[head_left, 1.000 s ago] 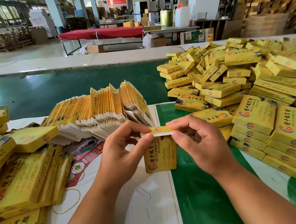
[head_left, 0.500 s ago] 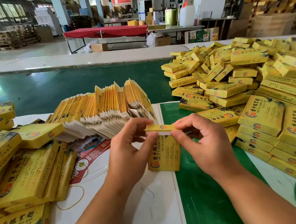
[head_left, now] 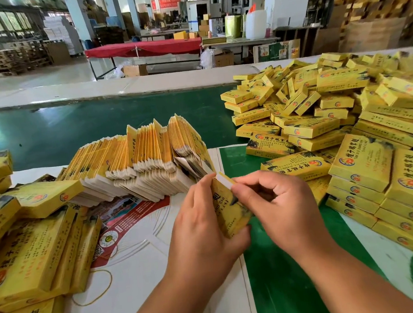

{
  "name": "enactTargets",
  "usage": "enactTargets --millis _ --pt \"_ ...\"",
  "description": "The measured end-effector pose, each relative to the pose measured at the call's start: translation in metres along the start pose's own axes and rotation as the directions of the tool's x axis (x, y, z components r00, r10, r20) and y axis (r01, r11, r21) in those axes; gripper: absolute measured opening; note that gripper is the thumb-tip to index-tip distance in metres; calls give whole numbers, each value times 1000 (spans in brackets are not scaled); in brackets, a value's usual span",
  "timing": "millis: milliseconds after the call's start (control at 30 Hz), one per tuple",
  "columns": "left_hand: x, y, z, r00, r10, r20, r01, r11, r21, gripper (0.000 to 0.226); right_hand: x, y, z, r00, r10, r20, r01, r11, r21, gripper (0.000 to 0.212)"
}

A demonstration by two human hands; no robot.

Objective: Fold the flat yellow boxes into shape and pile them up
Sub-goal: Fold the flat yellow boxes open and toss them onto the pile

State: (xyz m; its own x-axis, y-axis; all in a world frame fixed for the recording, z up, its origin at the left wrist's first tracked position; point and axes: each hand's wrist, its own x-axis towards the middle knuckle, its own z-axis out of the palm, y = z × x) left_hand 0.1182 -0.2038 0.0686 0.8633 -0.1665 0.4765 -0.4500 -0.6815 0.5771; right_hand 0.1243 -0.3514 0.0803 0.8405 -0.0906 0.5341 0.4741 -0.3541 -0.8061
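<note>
Left hand (head_left: 203, 229) grasps the yellow box (head_left: 229, 211) over the desk (head_left: 140, 265) edge; right hand (head_left: 279, 204) pinches its white end flap. Flat boxes (head_left: 137, 161) fan behind, the folded pile (head_left: 350, 126) crowds the right. "ZHANG CHI" reads nearby; the box's own print is half hidden.

Work surface: long green conveyor-type bench (head_left: 95, 127), pale grey far rim. Near side covered by a white printed cardboard sheet (head_left: 141, 278) and a glossy green sheet (head_left: 289, 275), edges meeting mid-bench. On the white sheet: a leaning row of flat yellow unfolded box blanks (head_left: 137, 161), a stack of folded yellow boxes (head_left: 29, 246) at left, a thin yellow rubber band (head_left: 91, 287), a red printed leaflet (head_left: 130, 215). On the green surface, right: a loose heap of folded yellow boxes (head_left: 337, 122).
</note>
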Motion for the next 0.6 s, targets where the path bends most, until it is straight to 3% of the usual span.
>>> enactTargets --millis 167,333,467,600 --pt "-1 3 -2 999 45 9 -46 998 36 85 0 -1 -3 999 11 -42 -11 1000 9 9" --pt "-2 3 0 999 40 18 -41 997 58 93 0 -6 -2 999 -46 -23 44 995 -93 13" --pt "-2 3 0 1000 25 -1 -25 999 35 96 -1 -13 -5 978 -190 91 205 956 -211 23" --pt "-1 1 -2 1000 17 -26 -17 1000 15 96 -3 -18 -1 957 -229 177 278 897 -342 33"
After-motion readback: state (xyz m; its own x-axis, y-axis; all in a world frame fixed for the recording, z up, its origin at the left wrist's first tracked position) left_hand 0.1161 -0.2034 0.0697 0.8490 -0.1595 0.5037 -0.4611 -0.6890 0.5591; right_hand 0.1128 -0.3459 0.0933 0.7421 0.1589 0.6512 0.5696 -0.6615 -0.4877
